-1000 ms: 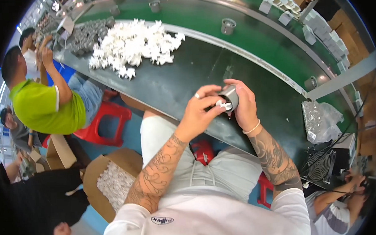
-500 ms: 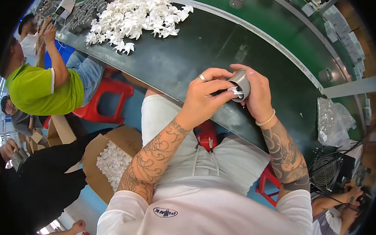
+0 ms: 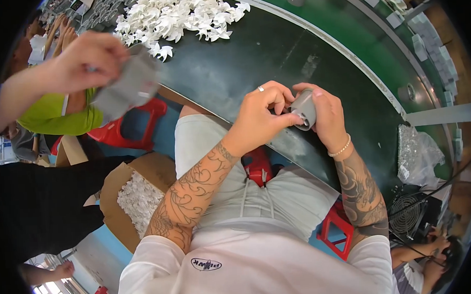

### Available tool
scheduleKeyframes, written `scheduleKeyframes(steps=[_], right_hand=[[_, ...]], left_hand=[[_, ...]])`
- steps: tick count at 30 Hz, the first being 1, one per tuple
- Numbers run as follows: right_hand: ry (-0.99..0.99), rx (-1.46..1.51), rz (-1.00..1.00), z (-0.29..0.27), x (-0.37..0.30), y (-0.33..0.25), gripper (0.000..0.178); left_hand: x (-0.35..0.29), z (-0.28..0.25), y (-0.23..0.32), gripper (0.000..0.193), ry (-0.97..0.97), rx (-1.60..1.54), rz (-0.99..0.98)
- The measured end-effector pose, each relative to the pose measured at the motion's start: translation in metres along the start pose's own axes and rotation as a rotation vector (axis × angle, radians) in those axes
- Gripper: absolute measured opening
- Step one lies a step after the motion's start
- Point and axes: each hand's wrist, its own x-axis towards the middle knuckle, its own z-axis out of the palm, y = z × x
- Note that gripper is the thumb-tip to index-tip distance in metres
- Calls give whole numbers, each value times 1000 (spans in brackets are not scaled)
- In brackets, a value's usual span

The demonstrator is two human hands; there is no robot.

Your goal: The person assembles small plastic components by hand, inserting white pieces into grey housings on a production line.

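Gripping a gray cylinder (image 3: 305, 103) around its outer wall, the right hand (image 3: 328, 111) holds it just above the table (image 3: 227, 74), near the table's closest edge. The left hand (image 3: 263, 109) is over that same edge, thumb at the cylinder's open mouth and fingers curled. A pale piece (image 3: 304, 121) shows in the mouth; whether the left hand pinches it I cannot tell.

The cylinder looks like light, stiff plastic, smooth enough to turn or slide in a loose hold but unlikely to dent. The side wall seems the best place to take it, with fingertips kept off the rim. The pale piece is probably light too; its shape is too hidden to judge more.

White pronged parts (image 3: 177, 18) are heaped toward the table's far left. A green conveyor (image 3: 341, 42) runs along the table's far side, and a clear bag (image 3: 419, 155) lies at its right end. Left of the table, a co-worker's hand (image 3: 90, 61), blurred, holds a gray object (image 3: 130, 83).
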Motion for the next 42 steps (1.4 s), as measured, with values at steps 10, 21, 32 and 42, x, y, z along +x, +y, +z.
scheduleKeyframes(steps=[10,21,32,42], right_hand=[[-36,-58,-22,-13,5,-6,43],[480,-1073,-240,-96,52,1,52],[-35,-416,-326,12,101,-17,79],[99,-435,-350,50,81,-9,51]], left_hand=[[8,2,6,29,-75,-187,-84],[-8,3,8,22,162,304,287],[-22,-72,9,22,753,589,397],[25,-57,-13,52,436,694,252]])
